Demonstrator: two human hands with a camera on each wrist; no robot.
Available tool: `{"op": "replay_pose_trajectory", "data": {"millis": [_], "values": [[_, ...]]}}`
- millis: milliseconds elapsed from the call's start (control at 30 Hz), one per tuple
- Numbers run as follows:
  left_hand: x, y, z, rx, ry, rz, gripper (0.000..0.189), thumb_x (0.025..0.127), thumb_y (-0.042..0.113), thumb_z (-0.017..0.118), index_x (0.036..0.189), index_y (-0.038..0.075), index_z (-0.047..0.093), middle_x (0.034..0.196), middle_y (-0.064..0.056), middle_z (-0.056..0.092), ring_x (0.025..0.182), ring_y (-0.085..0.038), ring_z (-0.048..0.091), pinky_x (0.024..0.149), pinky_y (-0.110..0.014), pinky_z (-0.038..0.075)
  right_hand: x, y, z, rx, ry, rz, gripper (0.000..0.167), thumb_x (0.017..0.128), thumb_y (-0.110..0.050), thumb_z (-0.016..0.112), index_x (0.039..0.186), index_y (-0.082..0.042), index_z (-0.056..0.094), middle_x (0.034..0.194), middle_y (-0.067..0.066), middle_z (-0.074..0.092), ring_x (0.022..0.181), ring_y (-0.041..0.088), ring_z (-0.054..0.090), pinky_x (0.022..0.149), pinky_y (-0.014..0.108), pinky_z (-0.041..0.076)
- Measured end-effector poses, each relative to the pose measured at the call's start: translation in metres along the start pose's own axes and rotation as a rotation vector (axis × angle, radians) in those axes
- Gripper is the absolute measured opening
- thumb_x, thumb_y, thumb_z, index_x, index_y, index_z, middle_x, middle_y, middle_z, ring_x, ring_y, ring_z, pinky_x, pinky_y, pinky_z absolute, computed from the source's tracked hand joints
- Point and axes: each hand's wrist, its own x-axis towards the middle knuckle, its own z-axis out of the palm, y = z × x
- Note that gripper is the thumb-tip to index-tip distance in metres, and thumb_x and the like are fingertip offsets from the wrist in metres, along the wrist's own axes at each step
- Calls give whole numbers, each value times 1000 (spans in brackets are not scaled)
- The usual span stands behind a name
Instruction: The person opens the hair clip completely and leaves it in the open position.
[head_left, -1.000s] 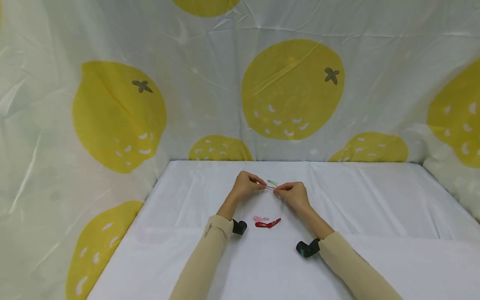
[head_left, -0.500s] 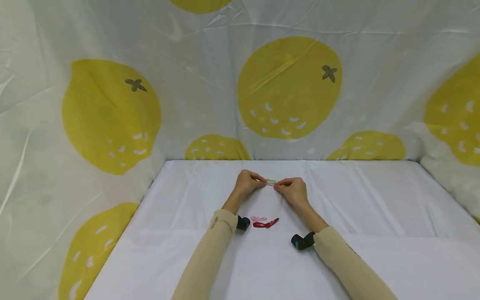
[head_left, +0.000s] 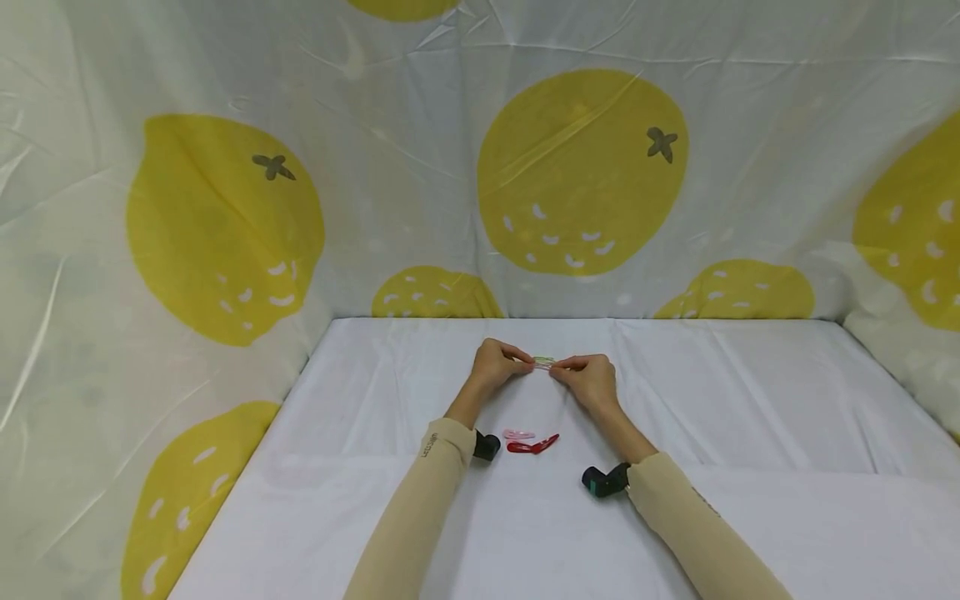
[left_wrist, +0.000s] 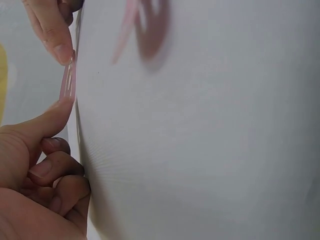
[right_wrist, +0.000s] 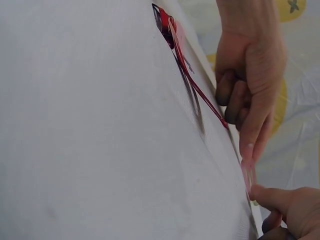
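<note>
1. Left hand [head_left: 500,364] pinches one end of a pink clip [left_wrist: 64,88], other fingers curled in. Right hand [head_left: 588,379] pinches the opposite end.
2. Clip location: close to the tabletop's far edge, left of that edge's midpoint. Can't tell if it touches the surface.
3. Why two-ended: probably for control of its angle, with the middle uncovered.
4. Green clip [head_left: 543,359] sits just beyond it, toward the far edge. Likely the reference for where the pink one is held; contact unclear.
5. Second pink clip [head_left: 518,434] and red clip pieces [head_left: 519,447] lie nearer the person, between the forearms. Probably an easy-reach spot. One bent red clip or two: can't tell.
6. Surface: white, lightly creased tabletop [head_left: 750,400]; near edge out of frame.
7. Room: pale curtain [head_left: 420,167] with yellow fruit print behind the far edge and along both sides.
</note>
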Motion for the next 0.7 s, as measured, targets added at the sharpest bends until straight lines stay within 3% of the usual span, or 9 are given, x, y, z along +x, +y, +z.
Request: {"op": "replay_pose_trajectory", "data": {"millis": [167,433,567,700], "values": [[-1,-2,0,-17,9,-1,10,84,10,86,93,4,84,107,-14,79,79,-12,51,64,-21,39,-1,0,2,8,5,-2,19,86,-19,86,94,-2,84,96,17,80,93,27,71,70,25,44],[-5,-5,-4,-74,15,4,12,85,11,85,95,4,84,107,-16,78,74,-10,49,60,-20,38,-2,3,1,33,18,-12,17,86,-20,85,93,-4,84,96,16,80,93,25,73,70,20,47],[-18,-1,-14,-87,-38,-1,12,86,12,85,97,6,84,111,-13,78,81,-11,52,65,-21,40,-7,2,-6,56,-31,19,19,87,-20,85,96,-4,84,101,16,80,88,19,66,68,22,45],[-34,6,-30,-37,-153,25,13,86,17,86,98,12,85,108,-7,78,87,-12,55,72,-24,43,-18,-2,-20,47,-125,60,19,88,-24,84,99,-9,85,101,13,78,88,18,55,66,25,40]]}}
